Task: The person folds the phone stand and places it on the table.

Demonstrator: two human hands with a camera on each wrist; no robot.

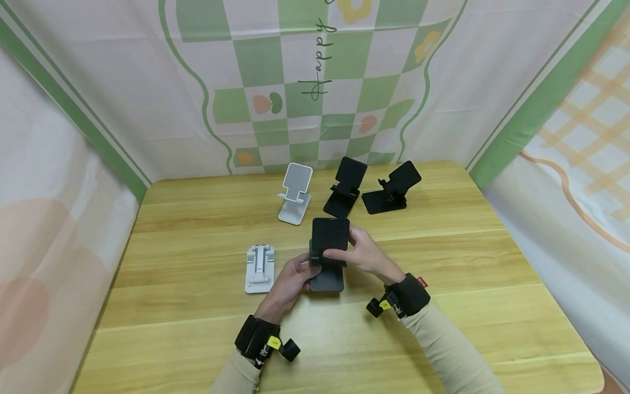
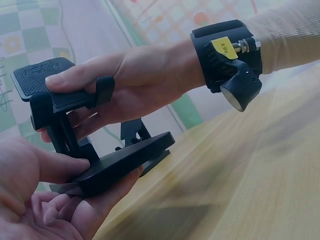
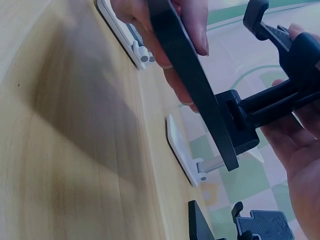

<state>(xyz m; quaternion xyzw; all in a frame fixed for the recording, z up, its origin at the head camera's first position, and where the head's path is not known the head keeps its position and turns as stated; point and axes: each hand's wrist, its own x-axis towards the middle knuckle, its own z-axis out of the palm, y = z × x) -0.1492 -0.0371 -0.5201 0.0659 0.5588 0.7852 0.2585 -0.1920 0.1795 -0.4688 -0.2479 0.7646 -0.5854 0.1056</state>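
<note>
A black plastic folding stand [image 1: 325,242] is held above the desk [image 1: 187,262], between near and far edges.
Its base [image 1: 327,281] is pinched by the left hand [image 1: 290,278], seemingly for steadiness; its upper plate [image 1: 331,230] is gripped by the right hand [image 1: 368,254].

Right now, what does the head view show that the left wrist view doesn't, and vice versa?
Head only: the white folded stand, the white upright stand and the left wrist strap.
Left wrist only: the support arm of the held black stand.
Both: that stand, the left grip, the right grip, the right wrist strap and the wooden table.
</note>
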